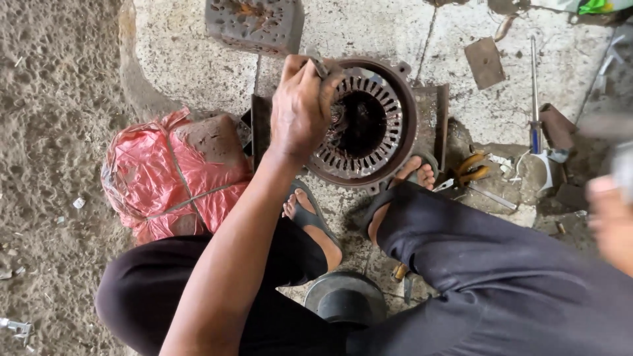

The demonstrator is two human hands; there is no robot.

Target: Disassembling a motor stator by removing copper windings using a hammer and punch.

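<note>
Head view, looking down on a person squatting on a rough concrete floor [395,26]. The left hand [300,109] reaches forward over the near-left rim of a round motor stator [369,125] — a dark metal ring with slotted laminations around an empty bore, lying flat with its opening upward. The fingers [310,72] of that hand are clenched around a small grey metal tool [321,66], only its tip showing above the knuckles; what kind of tool it is cannot be told. The hand lies over the stator's slotted edge, though whether the tool itself touches the slots is hidden. The stator sits on a dark metal base piece [438,112] whose upright side shows to its right. The right hand [610,221] is at the far right edge of the frame, blurred and partly cut off — whether its fingers are curled or loose cannot be told. Both feet in grey sandals [310,214] are planted just beside the stator's near edge. Left of the stator a red plastic sack [171,175] lies crumpled with a brown block [208,138] resting on it. A perforated concrete block [254,23] stands beyond the stator. To the right lie yellow-handled pliers [471,168], a long screwdriver [535,86] with a blue grip, and a flat rusty plate [484,62]. A dark round bowl-like part [346,300] sits between the knees.
</note>
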